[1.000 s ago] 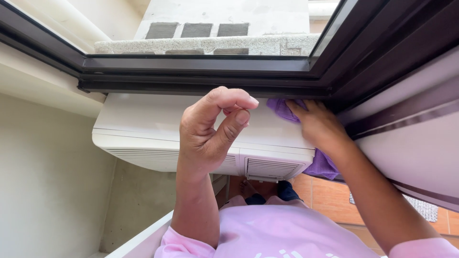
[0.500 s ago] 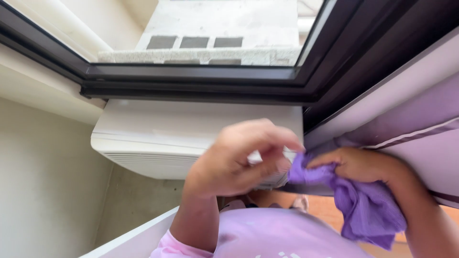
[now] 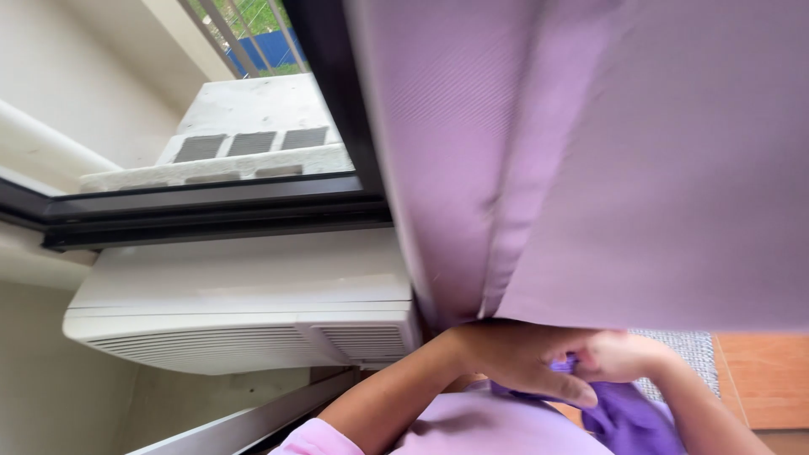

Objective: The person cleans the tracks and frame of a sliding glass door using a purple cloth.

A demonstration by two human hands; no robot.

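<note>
Purple cloth (image 3: 628, 417) bunched between both hands' curled, holding fingers (image 3: 565, 389) (under a lilac curtain (image 3: 640, 152)).

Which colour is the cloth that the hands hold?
The cloth is purple, seen best in the head view.

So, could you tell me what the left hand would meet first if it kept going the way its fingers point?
Most likely the right hand: the left hand points its fingers at it, with the purple cloth bunched between and below them. They already look in contact, though depth is unclear.
</note>
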